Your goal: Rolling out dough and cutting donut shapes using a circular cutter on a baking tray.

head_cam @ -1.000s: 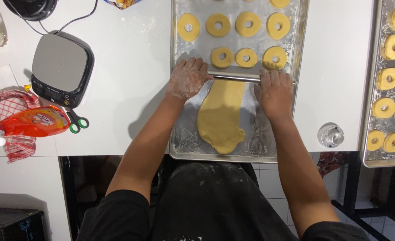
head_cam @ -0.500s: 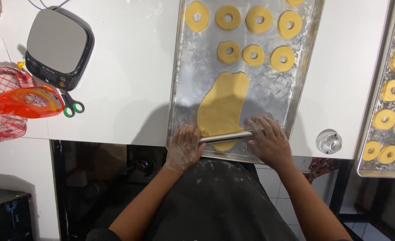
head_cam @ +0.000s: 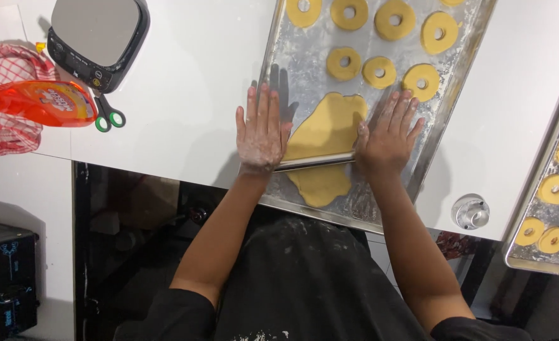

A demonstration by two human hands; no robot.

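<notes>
Rolling pin [head_cam: 314, 161]: bare metal rod, smooth, slight shine. Dough sheet [head_cam: 325, 136]: matt yellow, soft-looking, smooth on top. Baking tray [head_cam: 279, 76]: dull brushed metal, dusted with white flour, patchy. Hands, left [head_cam: 262, 131] and right [head_cam: 387, 137]: flour-coated, chalky, the left one more so. Desk [head_cam: 185, 95]: white, smooth, low sheen. Scale [head_cam: 96, 38]: black plastic body, satin metal plate. Bottle [head_cam: 40, 104]: glossy red-orange plastic. Cloth [head_cam: 11, 66]: red-white checked woven fabric. Apron [head_cam: 311, 284]: black matt cloth, flour specks.

Pale yellow dough sheet [head_cam: 327, 136] and matching yellow dough rings [head_cam: 380, 71] lie on a flour-dusted silver baking tray [head_cam: 440, 142]. At upper left, a red-and-white checked cloth [head_cam: 8, 69] sits under an orange bottle [head_cam: 40, 103], beside green-handled scissors [head_cam: 108, 115] and a black scale [head_cam: 96, 39] on the white table [head_cam: 185, 95].
</notes>
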